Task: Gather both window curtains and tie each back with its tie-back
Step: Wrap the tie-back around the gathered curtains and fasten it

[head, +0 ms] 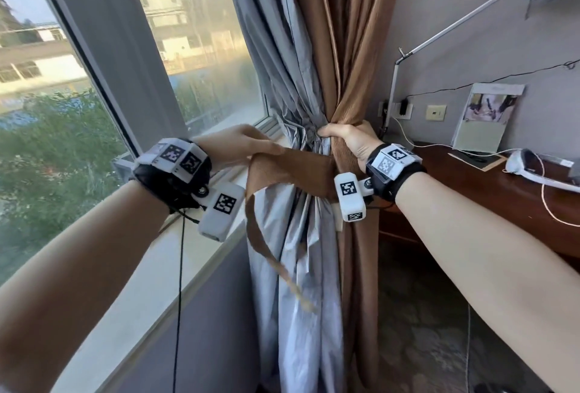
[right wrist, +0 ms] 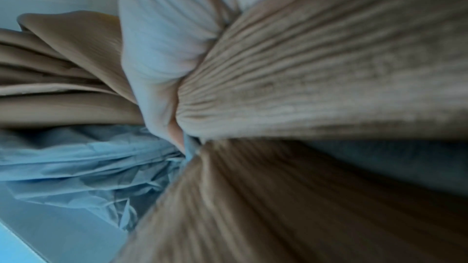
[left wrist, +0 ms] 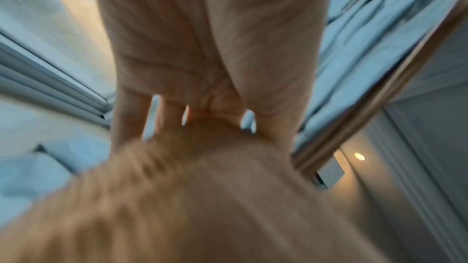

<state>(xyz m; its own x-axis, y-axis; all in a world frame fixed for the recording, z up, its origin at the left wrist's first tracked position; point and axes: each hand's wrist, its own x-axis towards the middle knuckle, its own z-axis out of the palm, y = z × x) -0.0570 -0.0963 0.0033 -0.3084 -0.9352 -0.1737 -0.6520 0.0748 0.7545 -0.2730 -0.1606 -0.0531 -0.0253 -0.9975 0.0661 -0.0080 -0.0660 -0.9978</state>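
A brown curtain [head: 345,47] with a grey lining [head: 282,78] hangs bunched at the window's right side. My right hand [head: 345,138] grips the gathered bundle at its waist. A brown tie-back [head: 295,166] wraps across the front of the bundle just below that hand. My left hand [head: 248,144] holds the tie-back's left end, and a loose tail [head: 266,254] hangs down from it. In the left wrist view the brown band [left wrist: 202,187] runs out of my palm [left wrist: 202,47]. The right wrist view is filled with ribbed brown cloth [right wrist: 316,87] and grey lining [right wrist: 88,157].
The window pane [head: 94,94] and its pale sill [head: 188,267] lie to the left. A dark wooden desk [head: 470,191] stands to the right with a white headset [head: 527,166], cables and a propped card [head: 486,116]. A metal desk lamp [head: 470,15] reaches over it.
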